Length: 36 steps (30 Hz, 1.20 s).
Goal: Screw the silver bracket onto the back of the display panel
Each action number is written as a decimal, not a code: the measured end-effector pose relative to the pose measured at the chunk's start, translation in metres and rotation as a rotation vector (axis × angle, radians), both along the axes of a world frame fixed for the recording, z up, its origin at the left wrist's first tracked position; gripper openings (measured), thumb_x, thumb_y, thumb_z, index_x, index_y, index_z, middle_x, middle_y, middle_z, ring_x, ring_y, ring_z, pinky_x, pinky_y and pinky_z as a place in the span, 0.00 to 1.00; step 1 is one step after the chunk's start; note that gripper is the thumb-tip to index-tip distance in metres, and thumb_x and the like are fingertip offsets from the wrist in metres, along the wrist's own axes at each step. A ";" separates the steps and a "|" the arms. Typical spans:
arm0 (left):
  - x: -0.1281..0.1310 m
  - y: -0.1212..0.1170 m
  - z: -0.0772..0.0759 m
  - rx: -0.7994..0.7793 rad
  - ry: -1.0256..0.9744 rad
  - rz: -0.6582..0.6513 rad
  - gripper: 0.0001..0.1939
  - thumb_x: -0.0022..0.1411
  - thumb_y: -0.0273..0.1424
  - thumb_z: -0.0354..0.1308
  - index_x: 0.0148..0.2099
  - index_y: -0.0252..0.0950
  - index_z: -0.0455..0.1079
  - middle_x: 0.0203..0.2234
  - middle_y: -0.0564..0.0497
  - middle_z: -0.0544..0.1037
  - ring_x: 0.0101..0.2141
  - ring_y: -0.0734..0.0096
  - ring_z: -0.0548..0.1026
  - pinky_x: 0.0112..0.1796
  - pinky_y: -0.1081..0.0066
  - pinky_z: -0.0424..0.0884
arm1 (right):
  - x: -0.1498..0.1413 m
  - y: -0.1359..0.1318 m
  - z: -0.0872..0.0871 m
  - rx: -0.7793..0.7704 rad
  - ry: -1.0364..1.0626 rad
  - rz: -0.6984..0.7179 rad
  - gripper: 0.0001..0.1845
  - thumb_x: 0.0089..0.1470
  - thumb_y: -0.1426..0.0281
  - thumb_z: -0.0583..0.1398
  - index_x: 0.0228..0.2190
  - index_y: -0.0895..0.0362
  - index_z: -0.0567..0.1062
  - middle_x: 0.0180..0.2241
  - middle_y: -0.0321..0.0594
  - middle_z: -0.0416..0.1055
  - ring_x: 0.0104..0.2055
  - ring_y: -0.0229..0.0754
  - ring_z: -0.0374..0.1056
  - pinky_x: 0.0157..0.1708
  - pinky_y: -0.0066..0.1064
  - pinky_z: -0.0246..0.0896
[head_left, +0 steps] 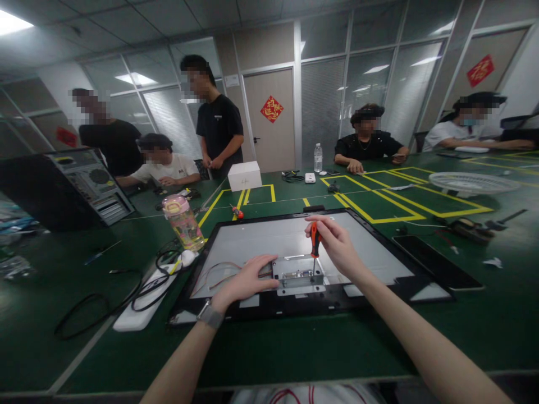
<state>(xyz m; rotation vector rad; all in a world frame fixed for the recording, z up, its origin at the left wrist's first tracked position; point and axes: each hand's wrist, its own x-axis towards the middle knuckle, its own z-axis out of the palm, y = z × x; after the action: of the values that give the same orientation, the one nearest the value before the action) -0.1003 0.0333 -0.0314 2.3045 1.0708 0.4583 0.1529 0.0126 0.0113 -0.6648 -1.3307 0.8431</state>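
Note:
A flat display panel [256, 235] with a black frame lies on the table in front of me, a small metal bracket box [298, 287] on its near middle part. My right hand [337, 247] pinches the orange and black handle of a screwdriver [315, 241]. The screwdriver stands nearly upright, its shaft reaching down to the right part of the bracket box; the tip's exact contact is too small to tell. My left hand [246, 279], fingers stretched out and thumb apart, rests at the bracket's left edge. Thin wires [214, 269] run across the panel beside it.
Left of the panel are a white power strip [141, 306] with black cables, a pink-lidded bottle [183, 221] and a computer case [71, 185]. Another screwdriver [237, 212] lies beyond the panel, near a white box [244, 177]. A black phone-like slab [435, 261] lies right. Several people are around the table.

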 end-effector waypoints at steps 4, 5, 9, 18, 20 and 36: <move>0.000 0.000 0.000 0.000 -0.001 0.005 0.35 0.57 0.46 0.60 0.63 0.43 0.58 0.61 0.48 0.61 0.60 0.56 0.59 0.60 0.60 0.52 | -0.001 -0.001 0.002 0.002 0.031 0.067 0.12 0.58 0.59 0.57 0.31 0.53 0.75 0.28 0.36 0.68 0.31 0.39 0.65 0.32 0.29 0.60; 0.000 0.000 0.000 -0.001 -0.001 0.005 0.35 0.57 0.46 0.60 0.63 0.43 0.58 0.61 0.48 0.61 0.60 0.56 0.59 0.60 0.60 0.52 | -0.001 -0.002 0.002 0.010 0.014 0.049 0.11 0.56 0.60 0.58 0.29 0.53 0.75 0.28 0.36 0.68 0.32 0.38 0.64 0.32 0.29 0.59; 0.000 -0.001 0.001 0.000 0.000 -0.002 0.34 0.57 0.46 0.60 0.63 0.43 0.57 0.61 0.48 0.61 0.60 0.56 0.58 0.60 0.60 0.52 | -0.001 -0.003 0.002 0.012 -0.063 0.013 0.09 0.55 0.61 0.60 0.33 0.52 0.76 0.29 0.35 0.68 0.32 0.38 0.64 0.33 0.30 0.59; 0.001 0.000 0.001 0.012 0.000 -0.010 0.34 0.57 0.47 0.59 0.63 0.43 0.58 0.60 0.48 0.62 0.59 0.56 0.60 0.60 0.60 0.53 | -0.001 -0.005 0.002 0.061 -0.097 0.010 0.08 0.56 0.62 0.59 0.31 0.51 0.75 0.33 0.37 0.68 0.36 0.40 0.64 0.38 0.33 0.60; 0.001 0.000 0.001 0.011 0.002 -0.006 0.35 0.56 0.47 0.60 0.63 0.43 0.58 0.60 0.48 0.62 0.59 0.56 0.59 0.60 0.59 0.53 | -0.002 -0.006 0.003 0.054 -0.118 0.018 0.07 0.56 0.62 0.59 0.33 0.51 0.76 0.33 0.37 0.68 0.37 0.40 0.64 0.38 0.33 0.60; 0.000 0.001 0.001 0.008 0.015 -0.005 0.35 0.57 0.47 0.59 0.63 0.42 0.57 0.61 0.48 0.61 0.60 0.57 0.59 0.60 0.60 0.52 | 0.000 -0.003 0.002 -0.044 -0.013 0.118 0.12 0.58 0.59 0.56 0.39 0.51 0.75 0.31 0.38 0.72 0.36 0.41 0.68 0.38 0.34 0.63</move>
<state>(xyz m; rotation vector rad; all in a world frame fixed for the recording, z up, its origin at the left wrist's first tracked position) -0.1000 0.0342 -0.0307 2.3203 1.0717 0.4449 0.1524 0.0096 0.0135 -0.6317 -1.3772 0.9662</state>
